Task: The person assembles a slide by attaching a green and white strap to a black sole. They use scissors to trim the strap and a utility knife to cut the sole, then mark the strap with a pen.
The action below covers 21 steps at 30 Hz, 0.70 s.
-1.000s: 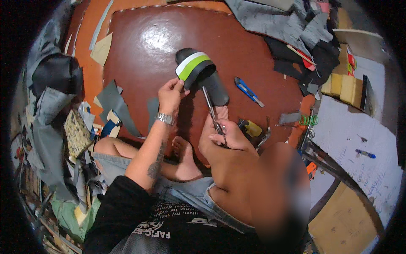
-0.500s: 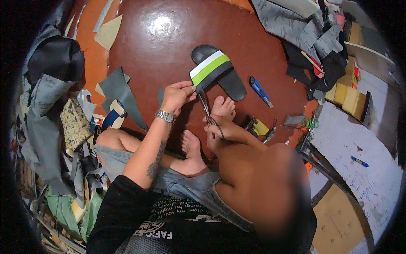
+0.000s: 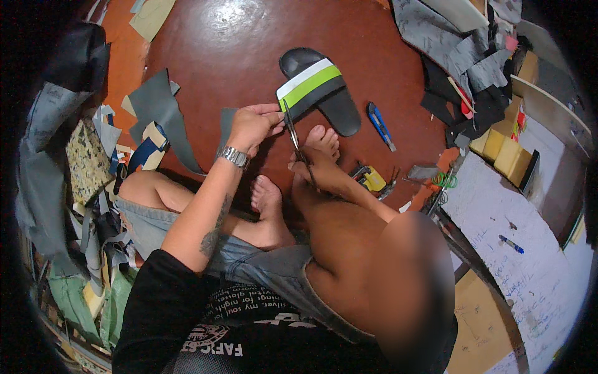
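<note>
A black slide sandal [image 3: 344, 113] with a white and lime-green striped strap [image 3: 306, 86] lies on the floor, its sole slanting away from me. My left hand [image 3: 254, 129], a metal watch at the wrist, pinches the strap's left edge between thumb and fingers. In my right hand [image 3: 316, 163] is a pair of scissors [image 3: 292, 131], fingers closed round the handles. The blades point away from me and meet the strap's lower left edge, right beside my left fingertips. I cannot tell whether the blades are cutting into the material.
A blue utility knife [image 3: 380, 126] lies right of the sandal. Grey material scraps [image 3: 163, 118] are on the left, with more piled at far right. Near my bare feet is a yellow and black tool [image 3: 374, 179]. A white board [image 3: 498, 249] with a blue pen stands right.
The scissors have shifted up onto the strap's left edge, with the blades now nearer upright. My left hand still pinches that edge. The whole view has shifted slightly.
</note>
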{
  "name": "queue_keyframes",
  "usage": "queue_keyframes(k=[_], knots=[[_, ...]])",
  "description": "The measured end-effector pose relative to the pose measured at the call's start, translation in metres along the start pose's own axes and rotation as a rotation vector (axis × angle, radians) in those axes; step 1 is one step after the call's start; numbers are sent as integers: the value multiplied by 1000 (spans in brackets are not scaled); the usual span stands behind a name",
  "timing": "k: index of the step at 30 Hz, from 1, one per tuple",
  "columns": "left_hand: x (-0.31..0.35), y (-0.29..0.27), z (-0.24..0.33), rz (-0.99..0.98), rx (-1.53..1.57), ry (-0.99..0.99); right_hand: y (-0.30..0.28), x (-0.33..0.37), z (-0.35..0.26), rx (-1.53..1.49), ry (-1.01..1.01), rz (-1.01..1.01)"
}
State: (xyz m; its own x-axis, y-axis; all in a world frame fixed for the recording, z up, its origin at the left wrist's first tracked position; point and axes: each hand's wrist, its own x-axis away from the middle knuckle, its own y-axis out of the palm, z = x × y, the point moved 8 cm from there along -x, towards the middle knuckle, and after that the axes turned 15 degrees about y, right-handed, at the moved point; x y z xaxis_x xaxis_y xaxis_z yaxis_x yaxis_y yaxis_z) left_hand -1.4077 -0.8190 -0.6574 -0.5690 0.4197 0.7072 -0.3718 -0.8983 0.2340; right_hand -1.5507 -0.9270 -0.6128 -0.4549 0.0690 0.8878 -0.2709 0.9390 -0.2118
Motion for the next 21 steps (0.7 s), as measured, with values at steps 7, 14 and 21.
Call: queue_keyframes(k=[7, 14, 21], knots=[[0, 1, -4, 14, 27, -4, 3, -8, 11, -5, 13, 41], [0, 4, -6, 9, -1, -7, -2, -1, 9, -84, 46, 55], [6, 6, -3, 35, 30, -23, 0, -3, 14, -144, 48, 85]])
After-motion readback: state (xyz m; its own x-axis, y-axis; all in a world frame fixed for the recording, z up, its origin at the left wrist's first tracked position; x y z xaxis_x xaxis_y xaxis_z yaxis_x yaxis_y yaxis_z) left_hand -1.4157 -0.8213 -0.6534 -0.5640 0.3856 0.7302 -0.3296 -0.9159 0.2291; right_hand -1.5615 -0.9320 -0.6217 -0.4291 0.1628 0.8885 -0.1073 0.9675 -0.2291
